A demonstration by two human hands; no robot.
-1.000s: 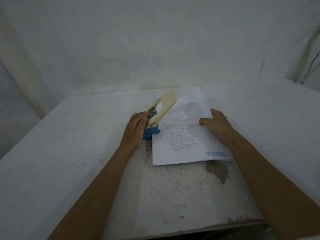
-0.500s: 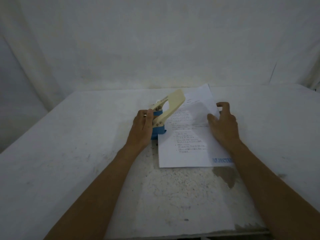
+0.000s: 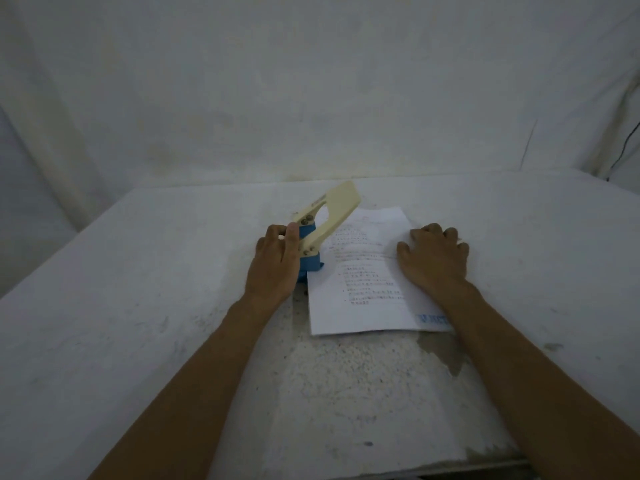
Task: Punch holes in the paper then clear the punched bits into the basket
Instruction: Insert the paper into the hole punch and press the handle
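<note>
A hole punch (image 3: 323, 225) with a blue body and a raised cream lever stands on the table. My left hand (image 3: 275, 265) grips its left side, thumb against the lever's hinge. A printed sheet of paper (image 3: 367, 278) lies flat to its right, its left edge at the punch's slot. My right hand (image 3: 434, 258) rests palm down on the sheet's right edge, fingers curled. No basket is in view.
The table (image 3: 138, 306) is covered in white cloth, worn and stained in front of me. A dark patch (image 3: 446, 355) lies below the paper's right corner. White fabric hangs behind the table. A dark cable (image 3: 627, 143) runs down at far right.
The paper has flattened onto the table. My right hand has shifted from the sheet's upper right edge to pressing flat on it. My left hand stays on the punch.
</note>
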